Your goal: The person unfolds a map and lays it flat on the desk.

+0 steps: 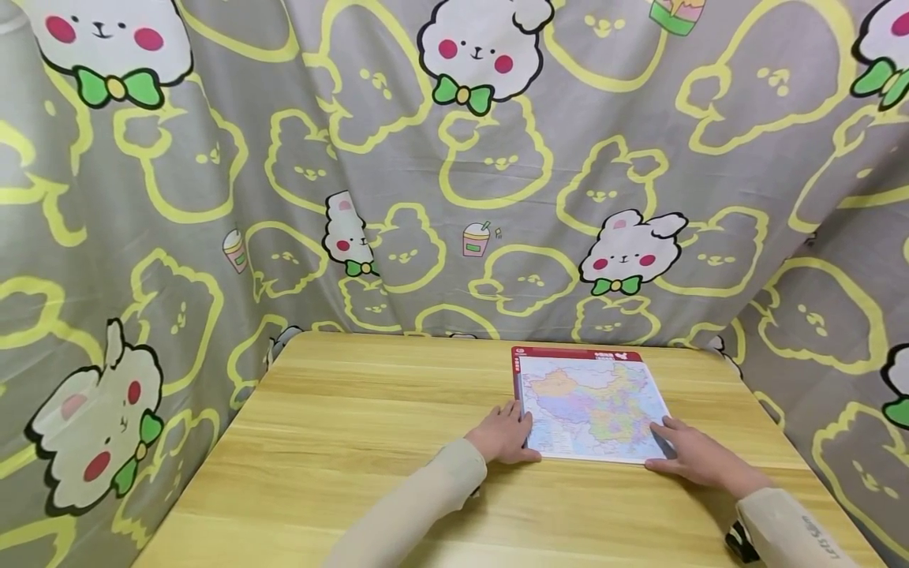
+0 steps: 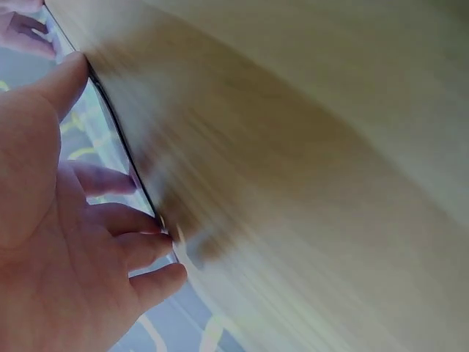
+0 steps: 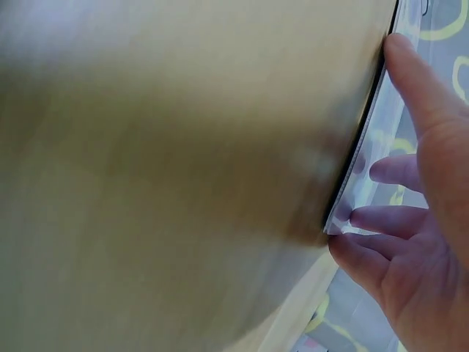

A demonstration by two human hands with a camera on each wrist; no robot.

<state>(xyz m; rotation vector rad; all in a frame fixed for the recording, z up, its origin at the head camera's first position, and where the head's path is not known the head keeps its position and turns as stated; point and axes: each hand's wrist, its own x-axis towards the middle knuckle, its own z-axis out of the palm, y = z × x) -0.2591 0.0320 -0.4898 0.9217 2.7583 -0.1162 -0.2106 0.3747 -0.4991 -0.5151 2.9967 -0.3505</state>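
Note:
A flat rectangular map board with a red top band and a multicoloured map lies on the wooden table. At its near left corner is my left hand, fingers spread along the left side and thumb by the near edge. My right hand touches the near right corner in much the same way. Seen low in the left wrist view, the board's thin dark edge runs beside my left hand. In the right wrist view, the board edge passes by the thumb and fingers of my right hand.
The light wooden table extends left of the board and in front of it. A grey curtain with cartoon animals and yellow outlines hangs behind the table and along both sides. A dark band shows at the right sleeve.

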